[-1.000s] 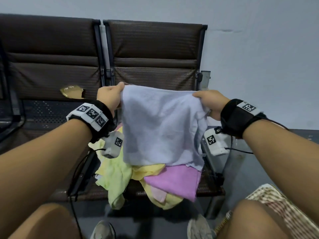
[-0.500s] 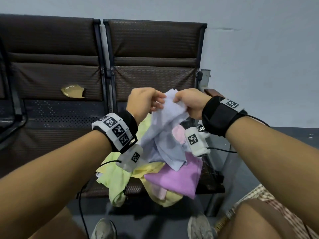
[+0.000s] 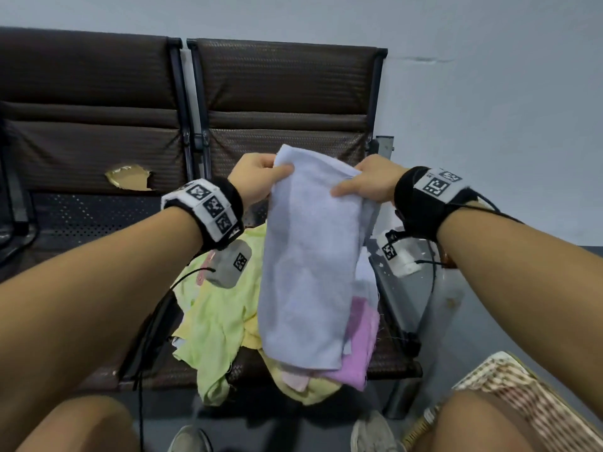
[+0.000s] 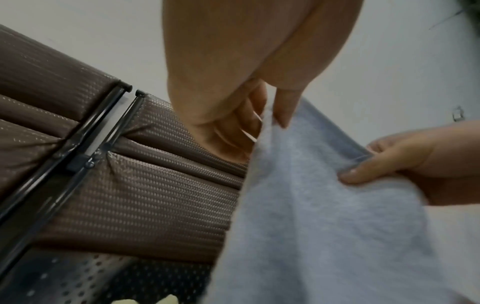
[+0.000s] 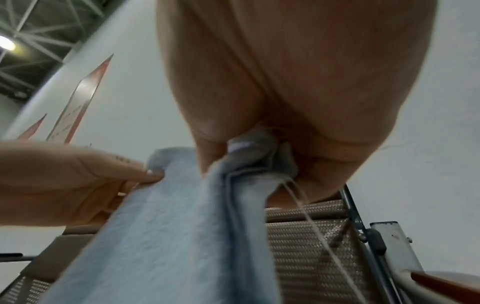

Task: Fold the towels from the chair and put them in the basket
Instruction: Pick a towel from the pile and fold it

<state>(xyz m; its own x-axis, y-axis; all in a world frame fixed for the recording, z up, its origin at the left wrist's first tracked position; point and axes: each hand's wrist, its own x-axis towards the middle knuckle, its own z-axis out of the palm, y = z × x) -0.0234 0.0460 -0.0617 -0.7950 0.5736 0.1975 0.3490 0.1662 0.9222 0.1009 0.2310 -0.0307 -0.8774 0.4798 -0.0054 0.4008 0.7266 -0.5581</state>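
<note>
A pale lavender-blue towel (image 3: 310, 256) hangs folded in half lengthwise in front of the brown chair (image 3: 280, 102). My left hand (image 3: 257, 177) pinches its top left edge, thumb on the front. My right hand (image 3: 368, 184) grips the top right corner, where the doubled edges are bunched. In the left wrist view the left hand (image 4: 270, 115) pinches the towel (image 4: 324, 216) and the right hand (image 4: 405, 162) holds its far edge. The right wrist view shows the right hand (image 5: 262, 156) clamped on the layered towel (image 5: 182, 226). A woven basket (image 3: 522, 396) shows at the lower right.
A pile of yellow-green (image 3: 215, 321), yellow and pink towels (image 3: 359, 340) lies on the chair seat under the hanging one. A second brown chair (image 3: 85, 102) with a torn patch stands to the left. My knees and shoes fill the bottom edge. A grey wall is behind.
A second ago the towel was spread wide between both hands. The hands came together, doubling it, and now hold it as a narrower folded strip, slightly apart.
</note>
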